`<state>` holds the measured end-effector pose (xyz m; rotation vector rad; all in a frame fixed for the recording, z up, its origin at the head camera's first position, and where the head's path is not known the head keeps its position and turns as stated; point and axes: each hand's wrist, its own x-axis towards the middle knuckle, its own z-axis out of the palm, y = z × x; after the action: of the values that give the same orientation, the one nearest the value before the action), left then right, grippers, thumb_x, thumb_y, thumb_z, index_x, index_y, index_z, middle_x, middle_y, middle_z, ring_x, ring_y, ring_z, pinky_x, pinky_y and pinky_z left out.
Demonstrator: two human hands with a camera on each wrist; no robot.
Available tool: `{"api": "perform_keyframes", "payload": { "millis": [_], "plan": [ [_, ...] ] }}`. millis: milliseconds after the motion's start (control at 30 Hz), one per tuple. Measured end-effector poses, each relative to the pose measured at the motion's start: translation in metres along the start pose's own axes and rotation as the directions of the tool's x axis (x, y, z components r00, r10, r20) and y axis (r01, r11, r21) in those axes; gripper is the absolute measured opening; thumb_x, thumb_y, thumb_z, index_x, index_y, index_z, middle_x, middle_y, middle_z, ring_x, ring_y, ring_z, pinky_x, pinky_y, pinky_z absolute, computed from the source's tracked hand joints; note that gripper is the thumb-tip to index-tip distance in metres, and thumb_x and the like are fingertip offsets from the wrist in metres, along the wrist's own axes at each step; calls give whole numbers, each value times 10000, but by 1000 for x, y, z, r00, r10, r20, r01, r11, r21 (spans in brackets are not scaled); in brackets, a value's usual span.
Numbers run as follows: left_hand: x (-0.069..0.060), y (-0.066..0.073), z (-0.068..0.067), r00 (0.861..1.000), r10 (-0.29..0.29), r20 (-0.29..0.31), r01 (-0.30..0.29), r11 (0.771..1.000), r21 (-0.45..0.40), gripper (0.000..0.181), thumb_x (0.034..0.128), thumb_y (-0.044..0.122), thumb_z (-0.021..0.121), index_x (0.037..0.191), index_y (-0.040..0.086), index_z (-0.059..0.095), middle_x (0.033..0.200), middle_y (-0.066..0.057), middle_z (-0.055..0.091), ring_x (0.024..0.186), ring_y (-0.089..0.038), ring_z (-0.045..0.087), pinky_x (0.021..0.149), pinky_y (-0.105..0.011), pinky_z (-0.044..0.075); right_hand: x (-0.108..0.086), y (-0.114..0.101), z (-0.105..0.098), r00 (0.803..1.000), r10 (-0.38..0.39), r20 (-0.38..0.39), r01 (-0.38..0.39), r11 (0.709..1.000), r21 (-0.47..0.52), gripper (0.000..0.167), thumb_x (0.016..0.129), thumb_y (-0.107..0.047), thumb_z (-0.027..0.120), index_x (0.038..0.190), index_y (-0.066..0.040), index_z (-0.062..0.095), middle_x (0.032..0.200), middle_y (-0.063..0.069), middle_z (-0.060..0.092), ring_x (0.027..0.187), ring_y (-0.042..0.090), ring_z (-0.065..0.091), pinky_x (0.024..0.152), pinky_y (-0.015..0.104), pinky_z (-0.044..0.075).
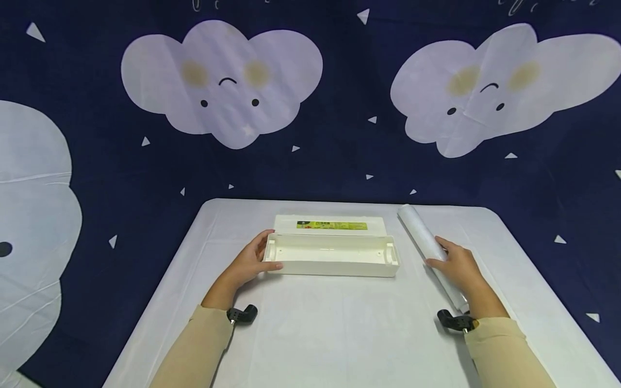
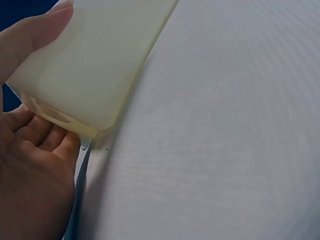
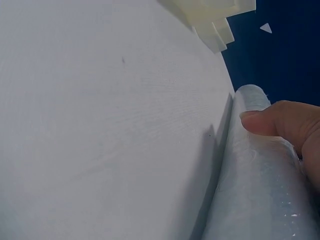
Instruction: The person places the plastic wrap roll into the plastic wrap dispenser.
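Observation:
A long cream plastic cling film box [image 1: 335, 268] stands on the table with its lid [image 1: 335, 226] tipped open at the back and its trough showing bare inside. At the box's left end my left hand [image 1: 248, 262] grips it, thumb on the front wall [image 2: 85, 65] and fingers on the end side. To the right, a roll of cling film [image 1: 427, 237] lies slantwise, its far end toward the table's back edge. My right hand [image 1: 458, 265] holds the roll around its middle; in the right wrist view the thumb [image 3: 270, 120] presses on top, other fingers hidden.
A white cloth covers the table [image 1: 310, 334]. Behind it hangs a dark blue curtain [image 1: 339, 172] with cloud shapes. A green label [image 1: 332, 225] is stuck on the lid. Black wrist cameras [image 1: 242, 314] sit on both wrists.

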<state>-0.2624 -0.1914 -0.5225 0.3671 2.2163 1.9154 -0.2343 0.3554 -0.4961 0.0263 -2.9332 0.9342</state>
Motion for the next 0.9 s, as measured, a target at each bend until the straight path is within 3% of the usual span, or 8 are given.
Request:
{"api": "perform_keyframes", "payload": {
  "millis": [900],
  "plan": [
    [-1, 1, 1, 1000, -14, -4, 14, 1000, 19, 1057, 768, 4, 942, 1628, 115, 338, 1655, -141, 357, 1473, -326, 398, 1172, -416, 378, 0, 1, -2, 999, -43, -26, 44, 999, 27, 786, 907, -173, 832, 1520, 119, 438, 1439, 394, 492, 1235, 568, 548, 991, 687, 467]
  ]
}}
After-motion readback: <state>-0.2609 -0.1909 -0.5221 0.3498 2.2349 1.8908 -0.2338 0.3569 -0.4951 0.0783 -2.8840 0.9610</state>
